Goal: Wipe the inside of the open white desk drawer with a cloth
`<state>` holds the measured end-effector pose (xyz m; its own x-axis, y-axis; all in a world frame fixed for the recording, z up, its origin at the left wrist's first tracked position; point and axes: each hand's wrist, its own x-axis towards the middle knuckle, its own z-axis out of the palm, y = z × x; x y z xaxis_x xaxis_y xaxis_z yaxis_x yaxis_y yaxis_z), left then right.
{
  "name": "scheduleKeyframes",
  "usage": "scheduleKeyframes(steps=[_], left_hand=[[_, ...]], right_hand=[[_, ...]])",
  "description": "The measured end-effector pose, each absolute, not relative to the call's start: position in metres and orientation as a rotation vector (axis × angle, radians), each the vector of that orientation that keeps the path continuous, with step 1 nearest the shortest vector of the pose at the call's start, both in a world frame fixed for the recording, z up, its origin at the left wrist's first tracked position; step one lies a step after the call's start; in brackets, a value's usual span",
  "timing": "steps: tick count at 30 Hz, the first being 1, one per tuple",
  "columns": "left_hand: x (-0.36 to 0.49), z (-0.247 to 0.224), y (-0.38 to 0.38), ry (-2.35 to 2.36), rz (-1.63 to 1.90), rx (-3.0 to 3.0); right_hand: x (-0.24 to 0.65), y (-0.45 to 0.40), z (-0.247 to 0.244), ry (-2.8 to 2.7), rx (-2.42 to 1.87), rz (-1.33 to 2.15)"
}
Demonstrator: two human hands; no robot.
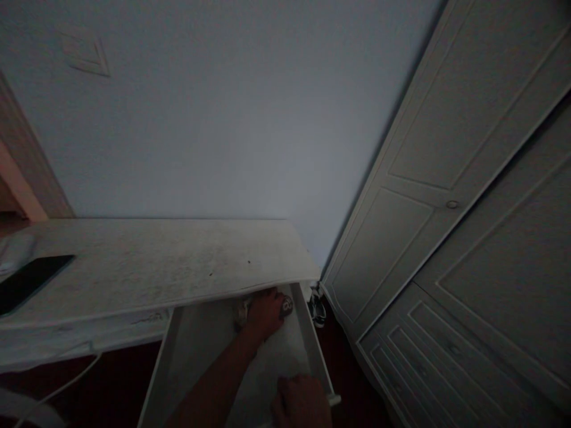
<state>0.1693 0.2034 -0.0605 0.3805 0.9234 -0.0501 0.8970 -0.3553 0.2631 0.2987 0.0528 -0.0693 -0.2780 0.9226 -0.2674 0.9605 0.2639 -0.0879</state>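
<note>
Beneath the white desk top, a drawer is pulled out. My left hand reaches to its back right, fingers wrapped on a dark round object with a light marking. Just left of that hand lies a small pale, crumpled-looking item, partly hidden and too dim to make out. My right hand is closed at the drawer's front right, near the knob; what it grips, if anything, is hidden.
A dark tablet or phone lies on the desk's left end, beside a pale object. A white cable hangs at lower left. Shoes stand on the floor between desk and wardrobe. The drawer's side walls and front knob stick out.
</note>
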Motion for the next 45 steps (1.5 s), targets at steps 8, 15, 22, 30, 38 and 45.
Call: scheduleKeyframes(steps=[8,15,22,30,38,45], left_hand=[[0.179,-0.068,0.190,1.558,0.256,2.501],[0.182,-0.071,0.184,1.512,0.250,2.518],[0.184,-0.074,0.178,1.492,0.254,2.519],[0.186,-0.080,0.170,1.481,0.250,2.508],[0.187,-0.081,0.163,1.459,0.252,2.502],[0.187,-0.085,0.158,1.436,0.255,2.500]], right_hand=[[0.298,0.049,-0.065,2.344,1.788,-0.317],[0.298,0.048,-0.066,2.372,1.820,-0.283],[0.299,0.049,-0.067,2.383,1.820,-0.279],[0.298,0.047,-0.067,2.389,1.838,-0.260],[0.299,0.048,-0.070,2.420,1.844,-0.251],[0.297,0.047,-0.067,2.405,1.840,-0.231]])
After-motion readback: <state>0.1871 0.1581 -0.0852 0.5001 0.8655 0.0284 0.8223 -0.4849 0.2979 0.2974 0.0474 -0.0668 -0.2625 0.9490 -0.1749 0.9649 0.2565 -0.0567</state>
